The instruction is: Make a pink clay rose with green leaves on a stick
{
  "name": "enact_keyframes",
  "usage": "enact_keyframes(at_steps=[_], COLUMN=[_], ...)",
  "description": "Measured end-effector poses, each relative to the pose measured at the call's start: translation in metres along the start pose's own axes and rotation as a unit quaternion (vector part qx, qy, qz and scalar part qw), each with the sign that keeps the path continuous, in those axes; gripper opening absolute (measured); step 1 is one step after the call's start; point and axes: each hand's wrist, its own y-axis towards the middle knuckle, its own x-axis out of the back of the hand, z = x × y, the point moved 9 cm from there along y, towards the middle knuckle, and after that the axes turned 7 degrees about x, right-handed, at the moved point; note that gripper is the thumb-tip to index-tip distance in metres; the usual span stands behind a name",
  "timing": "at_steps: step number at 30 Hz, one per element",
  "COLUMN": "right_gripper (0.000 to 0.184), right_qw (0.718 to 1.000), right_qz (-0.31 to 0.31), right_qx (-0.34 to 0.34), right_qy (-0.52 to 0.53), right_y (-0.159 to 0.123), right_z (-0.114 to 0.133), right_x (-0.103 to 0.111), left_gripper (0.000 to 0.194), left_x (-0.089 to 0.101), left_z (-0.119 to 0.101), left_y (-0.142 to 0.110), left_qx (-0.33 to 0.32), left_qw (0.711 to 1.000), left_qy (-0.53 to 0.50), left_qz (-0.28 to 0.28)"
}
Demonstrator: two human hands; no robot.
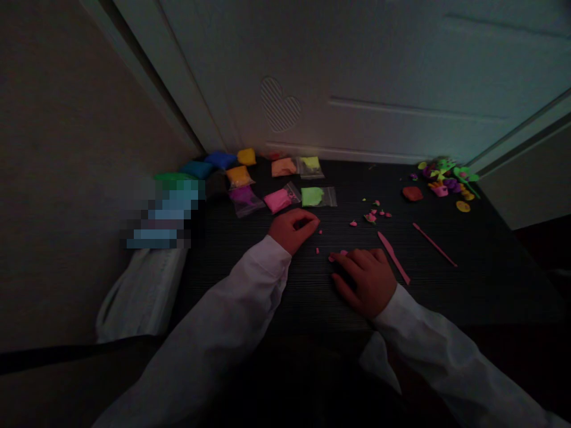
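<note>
My left hand (292, 232) is over the dark table, thumb and forefinger pressed together in a pinch. Whatever may be between those fingertips is too small to make out. Small pink clay bits (317, 251) lie just below it. My right hand (366, 279) rests lower and to the right, its fingers stretched out and the thumb apart. Its forefinger touches a small flat pink clay piece (331, 258), with another pink piece (344, 253) beside it, partly covered. A pink plastic clay knife (394, 257) lies right of this hand, and a thin pink modelling stick (434, 244) farther right.
Bagged coloured clay, including a pink packet (279, 199) and a green packet (312, 196), lines the back left. Small pink clay shapes (370, 217) lie mid-table. A red lump (413, 194) and clay flowers (465, 173) sit back right. A white tissue-like pack (147, 291) stands left.
</note>
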Motion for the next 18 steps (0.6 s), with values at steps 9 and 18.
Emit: enact_keyframes(at_steps=[9, 18], right_gripper=[0.035, 0.035], right_qw=[1.0, 0.999], right_qz=[-0.007, 0.008], right_qx=[0.002, 0.019], right_qy=[-0.007, -0.029], right_y=[0.0009, -0.0001], right_z=[0.0018, 0.0054], right_x=[0.0013, -0.0002], left_gripper=[0.025, 0.024], left_x=[0.0002, 0.0005], left_z=[0.0006, -0.0011], left_y=[0.0001, -0.0001], left_qx=[-0.001, 0.003], left_qw=[1.0, 1.0], left_qy=[0.001, -0.004], left_qz=[0.002, -0.002])
